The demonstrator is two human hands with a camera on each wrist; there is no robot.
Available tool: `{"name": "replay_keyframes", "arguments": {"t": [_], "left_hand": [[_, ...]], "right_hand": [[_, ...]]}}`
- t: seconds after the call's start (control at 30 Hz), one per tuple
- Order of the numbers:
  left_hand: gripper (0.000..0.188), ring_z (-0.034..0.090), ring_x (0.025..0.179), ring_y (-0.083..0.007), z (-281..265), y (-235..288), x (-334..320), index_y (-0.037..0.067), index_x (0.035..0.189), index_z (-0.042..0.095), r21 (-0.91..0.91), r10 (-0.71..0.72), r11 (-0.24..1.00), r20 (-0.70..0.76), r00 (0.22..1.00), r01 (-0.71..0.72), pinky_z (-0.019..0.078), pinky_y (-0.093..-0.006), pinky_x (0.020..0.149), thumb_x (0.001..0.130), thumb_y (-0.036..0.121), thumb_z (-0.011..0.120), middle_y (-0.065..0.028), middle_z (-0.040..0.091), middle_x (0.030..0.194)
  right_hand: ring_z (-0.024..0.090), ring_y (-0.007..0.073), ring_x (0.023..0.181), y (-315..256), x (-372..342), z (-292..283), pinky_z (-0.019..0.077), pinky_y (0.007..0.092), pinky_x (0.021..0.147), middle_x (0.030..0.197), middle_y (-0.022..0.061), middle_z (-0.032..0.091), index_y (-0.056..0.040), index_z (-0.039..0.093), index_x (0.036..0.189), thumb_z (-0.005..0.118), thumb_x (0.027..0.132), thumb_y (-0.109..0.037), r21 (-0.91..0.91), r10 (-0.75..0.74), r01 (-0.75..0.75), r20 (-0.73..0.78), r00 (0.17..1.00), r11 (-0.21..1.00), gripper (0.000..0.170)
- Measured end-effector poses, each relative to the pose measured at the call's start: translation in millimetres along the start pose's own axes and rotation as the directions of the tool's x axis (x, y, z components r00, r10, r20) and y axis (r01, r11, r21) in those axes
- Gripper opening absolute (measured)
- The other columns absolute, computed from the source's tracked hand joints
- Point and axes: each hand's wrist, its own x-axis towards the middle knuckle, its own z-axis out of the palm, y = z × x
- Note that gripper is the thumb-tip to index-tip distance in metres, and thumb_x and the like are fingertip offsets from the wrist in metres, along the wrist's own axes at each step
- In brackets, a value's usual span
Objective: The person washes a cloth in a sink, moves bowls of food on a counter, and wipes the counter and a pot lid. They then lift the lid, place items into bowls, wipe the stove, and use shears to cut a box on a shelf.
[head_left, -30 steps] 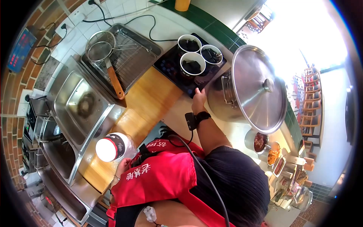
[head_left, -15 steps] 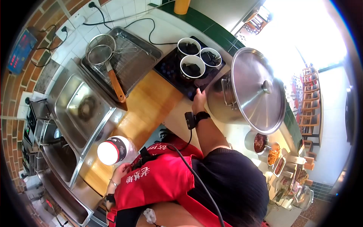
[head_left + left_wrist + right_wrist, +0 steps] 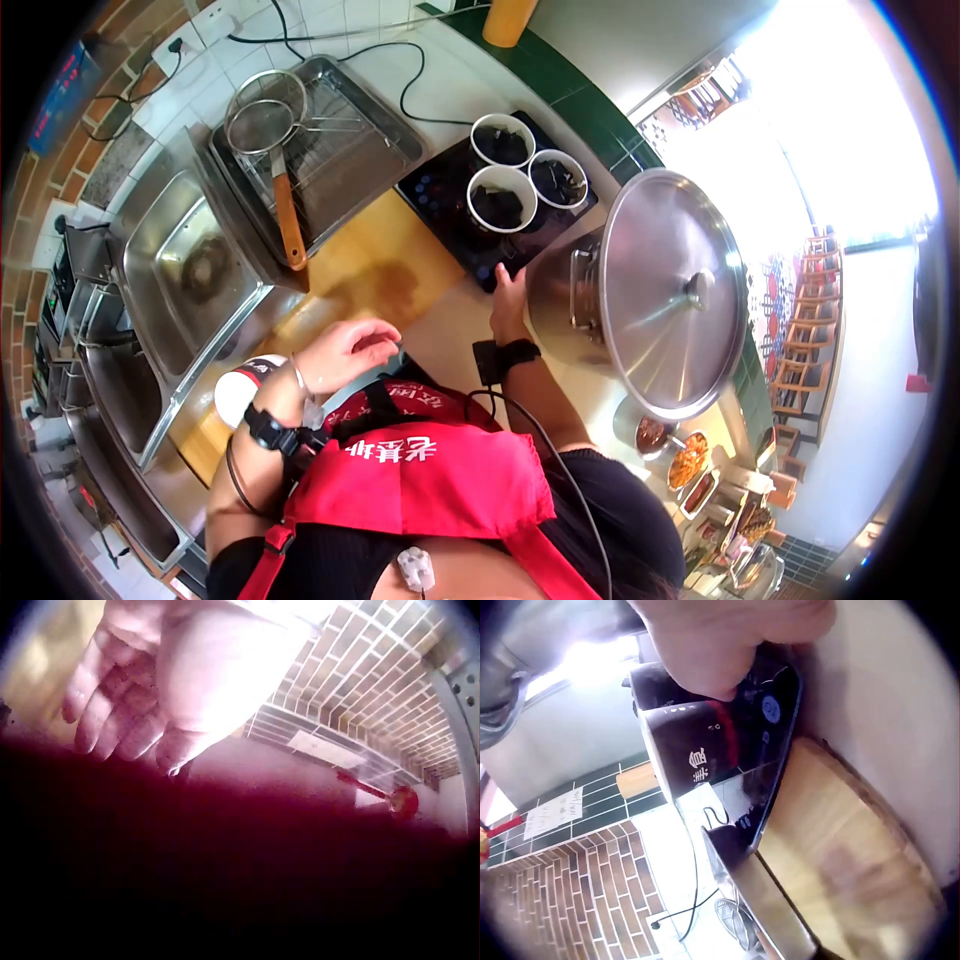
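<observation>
I count 3 cups [image 3: 505, 177] w/ dark contents, all standing on 1 cooktop [image 3: 440, 205]; also 1 big lidded pot [image 3: 565, 300], 2 strainers [image 3: 262, 128] on 1 tray [image 3: 350, 190], 1 white tub [image 3: 238, 398]. Vs. half a sec ago, my L grip [image 3: 350, 352] is raised from beside the tub to above the apron [image 3: 430, 470], empty, fingers loosely bent. My R grip [image 3: 508, 295] stays touching the cooktop's near edge; whether it closes around, I can't tell. The pot stands just beside; my L forearm [image 3: 282, 400] hides part of the tub.
</observation>
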Motion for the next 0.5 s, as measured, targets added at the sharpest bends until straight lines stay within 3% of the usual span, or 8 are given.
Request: {"name": "replay_keyframes", "arguments": {"t": [0.03,0.07,0.13,0.27,0.33,0.4,0.47,0.5], "left_hand": [[0.026,0.054,0.082,-0.0077,-1.6,8.4,13.6,0.001,0.103,0.054,0.075,0.049,0.996,-0.015,0.999,-0.048,0.0453,-0.0231,0.075,0.087,0.022,0.056,-0.0026,0.059,0.089],[0.026,0.053,0.083,-0.0071,-5.2,17.3,26.2,0.001,0.103,0.055,0.151,0.096,0.984,-0.029,0.995,-0.090,0.0450,-0.0230,0.075,0.087,0.021,0.056,-0.0018,0.059,0.090],[0.025,0.055,0.089,-0.0091,-22.6,24.5,55.0,0.003,0.106,0.053,0.043,0.007,0.999,0.018,1.000,-0.008,0.0466,-0.0247,0.078,0.088,0.020,0.055,-0.0024,0.059,0.094],[0.018,0.055,0.079,-0.0083,-60.2,40.7,113.3,0.005,0.098,0.056,0.049,-0.084,0.995,-0.117,0.990,0.090,0.0457,-0.0228,0.068,0.087,0.020,0.055,-0.0009,0.059,0.086],[0.017,0.055,0.077,-0.0073,-70.5,46.0,148.8,0.006,0.098,0.056,-0.033,-0.010,0.999,-0.236,0.972,0.002,0.0449,-0.0211,0.066,0.087,0.019,0.055,-0.0006,0.059,0.084],[0.019,0.055,0.081,-0.0087,-81.6,43.9,190.2,0.006,0.102,0.055,-0.018,0.057,0.998,-0.316,0.947,-0.066,0.0458,-0.0224,0.072,0.087,0.018,0.054,-0.0011,0.059,0.093],[0.017,0.055,0.082,-0.0081,-90.2,34.3,235.4,0.006,0.102,0.055,0.182,0.234,0.967,-0.345,0.909,-0.180,0.0452,-0.0218,0.071,0.086,0.014,0.054,-0.0010,0.058,0.093],[0.021,0.056,0.085,-0.0107,-93.1,30.6,257.8,0.003,0.105,0.055,0.230,0.251,0.958,-0.372,0.893,-0.173,0.0459,-0.0237,0.074,0.084,0.009,0.054,-0.0036,0.059,0.095]], "right_hand": [[0.034,0.0246,0.123,10.0,3.6,0.3,0.0235,0.0291,0.101,0.135,0.0178,0.034,0.0074,0.025,0.132,0.058,0.080,-0.013,0.024,-0.054,0.055,-0.013,0.998,0.998,0.064],[0.030,0.0243,0.126,19.7,6.2,-2.1,0.0206,0.0287,0.103,0.136,0.0184,0.032,0.0073,0.023,0.133,0.058,0.079,-0.013,0.096,-0.003,-0.001,0.047,0.999,0.995,0.067],[0.030,0.0244,0.126,10.3,0.4,-1.8,0.0204,0.0289,0.103,0.136,0.0191,0.032,0.0074,0.022,0.133,0.059,0.079,-0.013,0.032,0.007,-0.008,0.024,1.000,0.999,0.069],[0.034,0.0236,0.124,20.3,-2.0,-3.8,0.0239,0.0288,0.101,0.135,0.0194,0.034,0.0075,0.022,0.133,0.059,0.078,-0.011,0.019,0.058,-0.058,-0.007,0.998,0.998,0.069],[0.041,0.0231,0.117,15.5,-4.9,-3.7,0.0302,0.0283,0.097,0.131,0.0183,0.038,0.0078,0.022,0.133,0.059,0.077,-0.010,0.094,0.105,-0.106,0.016,0.994,0.990,0.070],[0.044,0.0221,0.113,20.1,-2.6,-12.2,0.0335,0.0279,0.094,0.128,0.0172,0.040,0.0071,0.021,0.134,0.059,0.077,-0.009,0.094,0.095,-0.100,0.059,0.994,0.990,0.070],[0.047,0.0211,0.109,16.4,-2.0,-12.4,0.0367,0.0276,0.091,0.125,0.0161,0.043,0.0064,0.020,0.134,0.059,0.077,-0.008,0.090,0.068,-0.076,0.091,0.994,0.993,0.071],[0.048,0.0203,0.106,7.8,-4.6,-14.5,0.0386,0.0275,0.089,0.123,0.0154,0.044,0.0054,0.019,0.135,0.058,0.076,-0.006,0.161,0.105,-0.127,0.138,0.985,0.979,0.071]]}}
